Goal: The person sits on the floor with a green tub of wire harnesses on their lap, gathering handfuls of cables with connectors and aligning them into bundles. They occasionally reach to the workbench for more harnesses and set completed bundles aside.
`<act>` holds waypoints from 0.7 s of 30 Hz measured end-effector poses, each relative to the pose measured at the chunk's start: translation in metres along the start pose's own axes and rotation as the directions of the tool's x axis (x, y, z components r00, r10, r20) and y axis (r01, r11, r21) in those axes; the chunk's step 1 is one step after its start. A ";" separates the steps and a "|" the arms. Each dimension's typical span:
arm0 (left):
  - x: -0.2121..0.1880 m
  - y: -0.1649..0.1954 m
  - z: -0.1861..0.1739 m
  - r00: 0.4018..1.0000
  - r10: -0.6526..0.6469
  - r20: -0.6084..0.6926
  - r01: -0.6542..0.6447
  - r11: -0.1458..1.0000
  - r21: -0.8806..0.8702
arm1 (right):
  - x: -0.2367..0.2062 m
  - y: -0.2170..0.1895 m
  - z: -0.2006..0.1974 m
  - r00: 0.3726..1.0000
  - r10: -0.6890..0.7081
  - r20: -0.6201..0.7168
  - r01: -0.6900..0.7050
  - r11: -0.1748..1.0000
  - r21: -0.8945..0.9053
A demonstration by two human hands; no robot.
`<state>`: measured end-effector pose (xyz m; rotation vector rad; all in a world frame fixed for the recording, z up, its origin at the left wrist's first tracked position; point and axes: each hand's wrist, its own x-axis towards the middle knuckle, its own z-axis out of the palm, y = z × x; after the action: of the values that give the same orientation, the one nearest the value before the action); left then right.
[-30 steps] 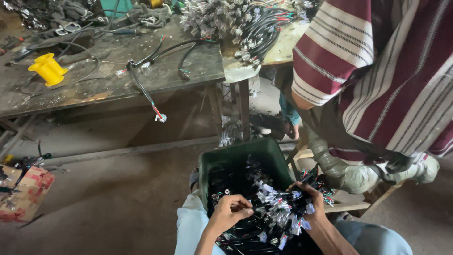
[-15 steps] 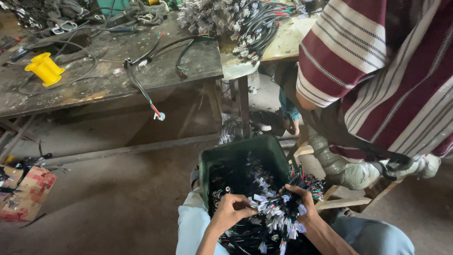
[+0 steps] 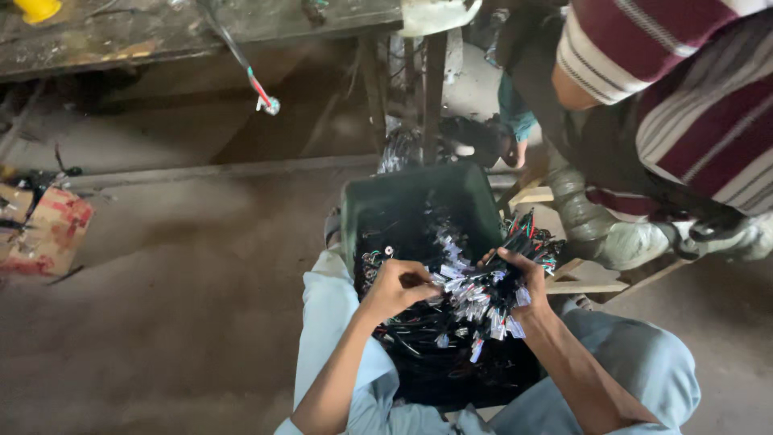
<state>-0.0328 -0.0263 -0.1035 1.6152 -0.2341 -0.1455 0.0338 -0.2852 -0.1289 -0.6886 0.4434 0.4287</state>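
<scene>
A dark green plastic bin (image 3: 403, 197) rests on my lap, holding a tangle of black wires with small white connectors (image 3: 471, 302). My left hand (image 3: 396, 286) pinches into the bundle of connectors from the left. On the right, my right hand (image 3: 523, 278) cups and holds the same bundle over the bin. Another bunch of black, red and green wires (image 3: 531, 238) lies at the bin's right edge, just beyond my right hand.
A person in a maroon and white striped shirt (image 3: 684, 89) bends over at the right, one arm (image 3: 596, 229) down by a wooden stool (image 3: 584, 278). A worn workbench (image 3: 161, 32) spans the top with a cable (image 3: 254, 80) hanging off it. A crumpled carton (image 3: 44, 229) lies at left.
The view has dropped and moved closer to the bin. Both hands have drawn the connector bundle together above the bin. The person at right has leaned further in.
</scene>
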 end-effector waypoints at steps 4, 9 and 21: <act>-0.001 0.000 0.001 0.994 0.093 0.056 -0.107 0.940 0.324 | -0.004 0.007 0.010 0.995 0.096 -0.013 -0.097 0.993 -0.060; 0.003 -0.020 -0.036 0.907 -0.054 0.417 0.049 0.999 0.021 | -0.022 0.011 0.024 0.976 0.216 0.032 -0.193 0.923 -0.334; 0.001 -0.019 0.065 0.901 -0.434 0.011 0.347 0.703 -0.621 | -0.061 0.054 0.044 0.865 -0.231 0.445 0.501 0.432 -0.750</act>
<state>-0.0459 -0.0883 -0.1265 0.9885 0.2612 -0.3982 -0.0331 -0.2321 -0.0942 -1.6516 -0.2695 0.2866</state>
